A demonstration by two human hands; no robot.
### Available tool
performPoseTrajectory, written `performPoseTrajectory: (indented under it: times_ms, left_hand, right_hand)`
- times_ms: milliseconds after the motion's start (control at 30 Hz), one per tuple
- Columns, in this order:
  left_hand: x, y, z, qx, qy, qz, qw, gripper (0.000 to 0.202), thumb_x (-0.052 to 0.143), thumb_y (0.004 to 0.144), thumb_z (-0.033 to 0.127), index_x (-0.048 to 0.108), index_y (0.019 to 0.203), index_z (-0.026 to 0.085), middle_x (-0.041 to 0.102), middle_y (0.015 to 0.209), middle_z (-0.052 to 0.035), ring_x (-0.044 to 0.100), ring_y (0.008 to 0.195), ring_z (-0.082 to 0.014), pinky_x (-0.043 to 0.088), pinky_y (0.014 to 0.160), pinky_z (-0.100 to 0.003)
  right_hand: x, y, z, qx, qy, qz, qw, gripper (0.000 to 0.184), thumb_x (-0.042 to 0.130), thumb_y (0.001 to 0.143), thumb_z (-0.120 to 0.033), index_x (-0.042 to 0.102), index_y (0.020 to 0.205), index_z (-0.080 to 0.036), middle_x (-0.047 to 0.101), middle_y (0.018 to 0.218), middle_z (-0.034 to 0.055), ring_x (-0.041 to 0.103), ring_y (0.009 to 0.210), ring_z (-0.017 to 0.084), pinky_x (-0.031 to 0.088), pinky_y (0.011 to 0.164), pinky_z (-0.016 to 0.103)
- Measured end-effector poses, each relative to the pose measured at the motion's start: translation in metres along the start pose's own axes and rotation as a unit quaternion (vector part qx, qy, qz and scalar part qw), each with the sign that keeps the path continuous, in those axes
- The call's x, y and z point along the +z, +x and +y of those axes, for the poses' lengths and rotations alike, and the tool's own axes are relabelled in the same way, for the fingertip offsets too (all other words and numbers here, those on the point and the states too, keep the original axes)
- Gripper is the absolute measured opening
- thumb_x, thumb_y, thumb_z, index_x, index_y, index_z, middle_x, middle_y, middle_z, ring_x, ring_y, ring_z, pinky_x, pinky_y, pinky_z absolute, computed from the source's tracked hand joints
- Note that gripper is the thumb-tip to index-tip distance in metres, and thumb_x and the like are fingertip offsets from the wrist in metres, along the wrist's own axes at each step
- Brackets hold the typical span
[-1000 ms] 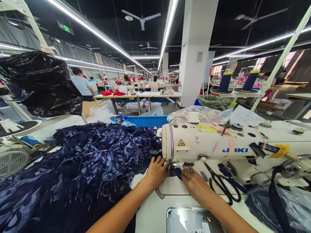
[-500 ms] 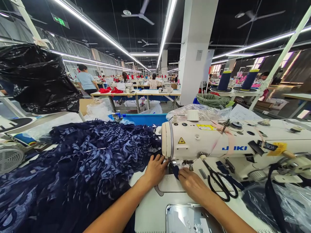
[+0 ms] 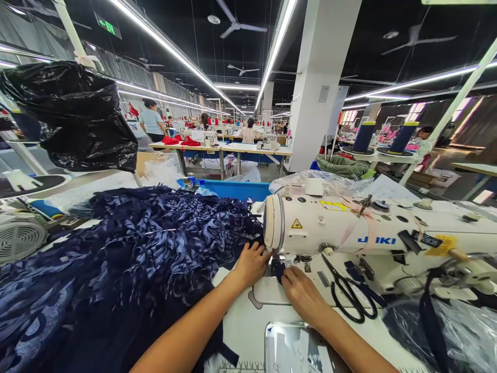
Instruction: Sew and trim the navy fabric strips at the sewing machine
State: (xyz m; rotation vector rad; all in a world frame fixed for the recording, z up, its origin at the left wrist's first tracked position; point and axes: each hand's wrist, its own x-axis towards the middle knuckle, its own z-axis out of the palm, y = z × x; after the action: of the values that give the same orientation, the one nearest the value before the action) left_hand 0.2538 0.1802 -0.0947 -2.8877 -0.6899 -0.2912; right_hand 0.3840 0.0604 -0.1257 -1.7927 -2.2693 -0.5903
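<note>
A white Juki sewing machine point(image 3: 349, 233) stands on the white table point(image 3: 248, 326). A big heap of navy lace fabric point(image 3: 116, 264) covers the table's left side and runs under the machine's head. My left hand point(image 3: 252, 264) rests on the fabric just left of the needle, fingers curled down onto it. To the right of the needle my right hand point(image 3: 301, 292) presses a small dark piece of the fabric point(image 3: 278, 269) at the presser foot, fingers together. The needle area is partly hidden by both hands.
Black scissors point(image 3: 351, 298) lie on the machine bed right of my right hand. A clear plastic sheet point(image 3: 295, 347) lies at the near edge. A black plastic bag point(image 3: 73, 119) hangs at upper left. Thread cones point(image 3: 364, 135) stand behind; other people work at far tables.
Both hands have crept slightly forward toward the needle with the fabric. The camera has shifted a little, so the machine sits further right in view.
</note>
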Motion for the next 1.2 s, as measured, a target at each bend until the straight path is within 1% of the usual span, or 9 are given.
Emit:
performPoseTrajectory:
  times_ms: [200, 367, 500, 600, 767, 867, 967, 1100, 1200]
  left_hand:
    - [0.0, 0.001, -0.001, -0.001, -0.001, 0.007, 1.0, 0.018, 0.047, 0.08, 0.018, 0.059, 0.093, 0.018, 0.06, 0.087, -0.0084, 0.048, 0.093, -0.0253, 0.036, 0.077, -0.042]
    - [0.002, 0.0, -0.002, 0.005, 0.006, 0.021, 1.0, 0.018, 0.048, 0.078, 0.017, 0.06, 0.092, 0.018, 0.059, 0.086, -0.0085, 0.048, 0.092, -0.0254, 0.037, 0.077, -0.041]
    - [0.003, 0.0, -0.004, 0.014, 0.013, 0.034, 0.999, 0.021, 0.049, 0.077, 0.014, 0.061, 0.093, 0.017, 0.059, 0.087, -0.0098, 0.047, 0.094, -0.0257, 0.036, 0.078, -0.04]
    - [0.003, 0.004, -0.007, 0.016, 0.016, 0.044, 0.999, 0.022, 0.049, 0.076, 0.012, 0.062, 0.093, 0.018, 0.059, 0.089, -0.0101, 0.048, 0.095, -0.0251, 0.036, 0.078, -0.039]
    - [0.004, 0.019, -0.021, -0.019, 0.026, 0.072, 0.997, 0.022, 0.047, 0.078, 0.015, 0.062, 0.093, 0.017, 0.059, 0.092, -0.0116, 0.048, 0.095, -0.0262, 0.037, 0.078, -0.039]
    - [0.005, 0.026, -0.034, -0.067, 0.032, 0.096, 0.993, 0.023, 0.046, 0.078, 0.014, 0.063, 0.094, 0.015, 0.059, 0.096, -0.0138, 0.048, 0.095, -0.0284, 0.039, 0.075, -0.04]
    - [0.005, 0.03, -0.045, -0.097, 0.034, 0.111, 0.988, 0.022, 0.046, 0.077, 0.012, 0.065, 0.088, 0.011, 0.058, 0.099, -0.0162, 0.049, 0.093, -0.029, 0.04, 0.072, -0.038]
    - [0.002, 0.031, -0.051, -0.095, 0.035, 0.117, 0.988, 0.023, 0.044, 0.078, 0.014, 0.067, 0.075, 0.01, 0.06, 0.089, -0.0161, 0.05, 0.089, -0.0291, 0.038, 0.072, -0.038]
    - [-0.005, 0.025, -0.047, -0.091, 0.038, 0.119, 0.988, 0.025, 0.043, 0.078, 0.015, 0.067, 0.071, 0.012, 0.061, 0.083, -0.0143, 0.051, 0.086, -0.028, 0.037, 0.074, -0.038]
  right_hand:
    - [0.0, 0.003, -0.002, 0.01, -0.008, 0.006, 1.0, 0.02, 0.052, 0.067, 0.005, 0.062, 0.075, -0.01, 0.06, 0.081, 0.0106, 0.055, 0.077, 0.023, 0.049, 0.068, 0.032]
    - [-0.001, 0.002, 0.008, 0.015, -0.011, 0.01, 1.0, 0.02, 0.054, 0.069, 0.003, 0.063, 0.077, -0.012, 0.062, 0.083, 0.0081, 0.057, 0.076, 0.021, 0.049, 0.063, 0.028]
    - [-0.001, 0.0, 0.023, 0.034, -0.023, 0.016, 0.999, 0.028, 0.051, 0.069, 0.005, 0.063, 0.088, -0.012, 0.064, 0.087, 0.0106, 0.057, 0.082, 0.022, 0.047, 0.075, 0.032]
    - [0.004, 0.001, 0.029, 0.06, -0.031, 0.008, 0.998, 0.029, 0.049, 0.074, 0.001, 0.062, 0.095, -0.015, 0.064, 0.089, 0.0114, 0.056, 0.087, 0.024, 0.044, 0.08, 0.037]
    - [0.002, 0.004, 0.036, 0.13, -0.039, -0.033, 0.99, 0.02, 0.044, 0.084, -0.015, 0.064, 0.082, -0.017, 0.065, 0.083, 0.0098, 0.056, 0.085, 0.025, 0.038, 0.083, 0.043]
    - [-0.015, 0.0, 0.046, 0.211, -0.054, -0.062, 0.974, 0.018, 0.047, 0.081, -0.018, 0.064, 0.084, -0.013, 0.065, 0.083, 0.0139, 0.055, 0.088, 0.029, 0.034, 0.083, 0.045]
    - [-0.034, -0.008, 0.053, 0.272, -0.059, -0.106, 0.955, 0.018, 0.051, 0.076, -0.019, 0.064, 0.083, -0.009, 0.063, 0.085, 0.0181, 0.055, 0.086, 0.032, 0.034, 0.078, 0.045]
    - [-0.044, -0.014, 0.056, 0.297, -0.02, -0.166, 0.94, 0.018, 0.05, 0.075, -0.018, 0.063, 0.083, -0.008, 0.06, 0.092, 0.0189, 0.054, 0.088, 0.031, 0.033, 0.076, 0.044]
    - [-0.044, -0.017, 0.058, 0.29, 0.04, -0.194, 0.936, 0.016, 0.048, 0.074, -0.014, 0.06, 0.083, -0.01, 0.06, 0.092, 0.0148, 0.055, 0.086, 0.027, 0.032, 0.077, 0.04]
